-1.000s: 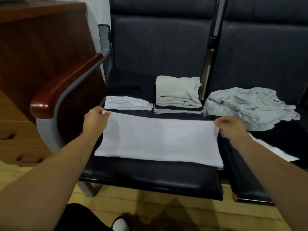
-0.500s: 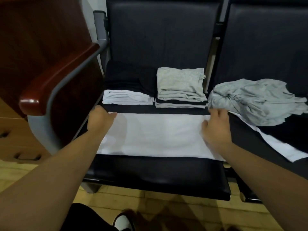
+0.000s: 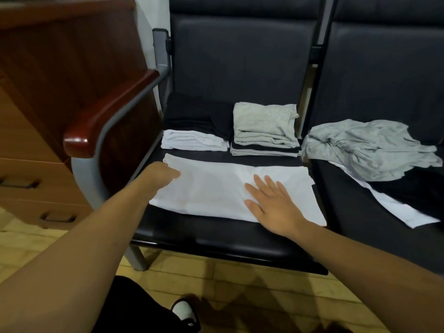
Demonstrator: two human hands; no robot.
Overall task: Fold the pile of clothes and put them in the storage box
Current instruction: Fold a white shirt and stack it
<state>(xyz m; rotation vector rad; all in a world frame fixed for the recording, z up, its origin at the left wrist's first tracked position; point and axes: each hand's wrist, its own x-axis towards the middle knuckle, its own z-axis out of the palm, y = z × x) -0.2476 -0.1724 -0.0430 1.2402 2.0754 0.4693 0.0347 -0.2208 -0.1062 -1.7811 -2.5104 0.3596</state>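
Dark padded seats stand in a row, with a wood cabinet to the left and pale floor below. The left seat serves as the work surface. Along its front lies a white shirt, already folded into a long flat band running left to right. Right hand lies flat on the band's right half, fingers straight and spread, pressing it down. Left hand sits at the band's left end; knuckles face the camera, so I cannot tell whether it pinches the edge or only rests there. Behind the shirt, toward the seat back, are a white stack with folded black cloth behind it and a grey stack beside them. Those folded pieces I judge done. The shirt is in hand and likely wants cross folds to match the stacks. Left to do is the crumpled grey heap on the right seat, with a white piece under it and what looks like a black piece. No storage box is in view, so packing appears wholly outstanding. Obstacles: the armrest is close by the left hand, and the stacks sit near the shirt's far edge.
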